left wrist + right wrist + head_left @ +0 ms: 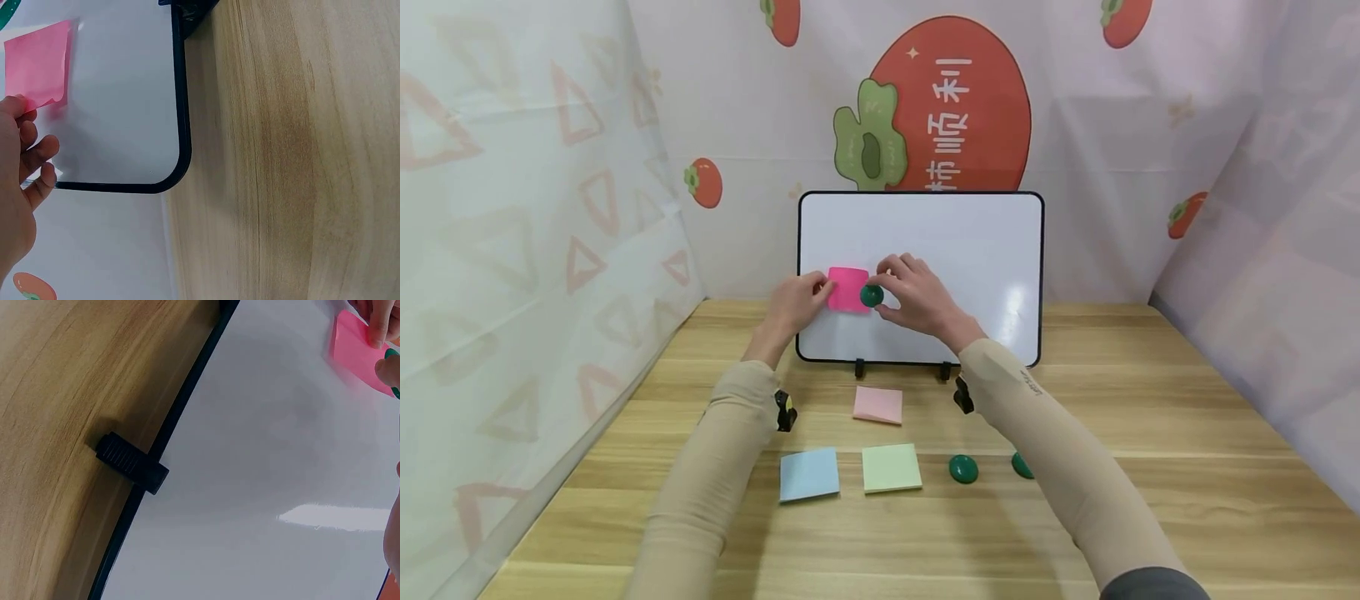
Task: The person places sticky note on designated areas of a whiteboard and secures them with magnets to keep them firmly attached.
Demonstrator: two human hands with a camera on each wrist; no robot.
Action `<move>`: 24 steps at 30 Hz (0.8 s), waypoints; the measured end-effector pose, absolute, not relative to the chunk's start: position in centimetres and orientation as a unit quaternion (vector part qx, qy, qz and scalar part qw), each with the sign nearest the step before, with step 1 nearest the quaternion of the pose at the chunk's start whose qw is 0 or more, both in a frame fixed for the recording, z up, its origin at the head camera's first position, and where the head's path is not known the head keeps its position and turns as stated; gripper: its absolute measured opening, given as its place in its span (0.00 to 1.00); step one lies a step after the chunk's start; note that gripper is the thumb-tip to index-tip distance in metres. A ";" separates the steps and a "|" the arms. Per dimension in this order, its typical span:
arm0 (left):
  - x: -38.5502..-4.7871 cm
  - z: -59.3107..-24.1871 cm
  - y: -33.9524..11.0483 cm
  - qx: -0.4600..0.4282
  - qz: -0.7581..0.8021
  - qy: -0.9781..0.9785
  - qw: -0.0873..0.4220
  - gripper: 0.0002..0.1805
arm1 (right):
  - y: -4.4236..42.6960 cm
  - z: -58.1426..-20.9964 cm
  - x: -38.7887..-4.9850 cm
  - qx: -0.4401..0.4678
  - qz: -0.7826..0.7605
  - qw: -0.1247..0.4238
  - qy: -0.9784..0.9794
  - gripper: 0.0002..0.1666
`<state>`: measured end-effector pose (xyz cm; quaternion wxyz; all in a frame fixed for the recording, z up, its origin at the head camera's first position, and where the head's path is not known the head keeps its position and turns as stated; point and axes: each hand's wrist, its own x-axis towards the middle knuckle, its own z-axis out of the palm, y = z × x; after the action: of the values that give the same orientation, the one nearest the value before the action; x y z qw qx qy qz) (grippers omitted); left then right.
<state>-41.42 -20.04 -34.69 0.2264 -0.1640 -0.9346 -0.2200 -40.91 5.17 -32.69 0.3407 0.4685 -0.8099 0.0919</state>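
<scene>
Left hand [796, 304] is pinching the left edge of one bright pink note [846, 292] between thumb and fingertip, its remaining fingers curling loosely, while the right hand [917, 293] is pinching one round green magnet [872, 296] by its rim, thumb and forefinger bending around it. The magnet is overlapping the note's right edge in the head view; whether it is touching the board behind, I cannot tell. The note, nearly square and so showing no clear long axis, is facing outward on the left half of one whiteboard [970, 250], its sides running roughly along the board's black frame and its lower edge lifting slightly. Two black clips [945, 371] are holding the board's bottom edge above the wooden tabletop [1150, 433]. Nearer the person, three sticky pads are lying flat: one light pink pad [877, 405] in front of the board, then one blue pad [809, 475] and one pale green pad [891, 468] side by side. Right of these, two more green magnets [963, 468] are resting, one of them hiding partly behind the right sleeve [1075, 475]. Beyond everything, one patterned cloth [1097, 133] is hanging, showing one large red fruit [996, 100] and four small ones
</scene>
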 end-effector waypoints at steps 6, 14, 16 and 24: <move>-41.4 -34.8 -19.7 -0.159 -0.218 -0.936 0.226 0.16 | 3.9 -32.5 -41.7 0.434 0.077 0.348 -0.827 0.23; -41.4 -35.2 -19.4 -0.145 -0.241 -0.930 0.236 0.17 | 2.4 -32.3 -42.5 0.407 0.064 0.351 -0.841 0.21; -41.5 -35.3 -19.4 -0.142 -0.247 -0.927 0.243 0.17 | 2.1 -32.3 -42.6 0.401 0.064 0.351 -0.844 0.20; -41.5 -35.3 -19.3 -0.129 -0.271 -0.924 0.238 0.18 | 1.3 -32.3 -43.2 0.368 0.049 0.359 -0.856 0.19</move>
<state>-41.51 -19.32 -35.25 0.2375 -0.1292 -0.9237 -0.2715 -43.22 1.31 -32.27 0.3588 0.3681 -0.8564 0.0486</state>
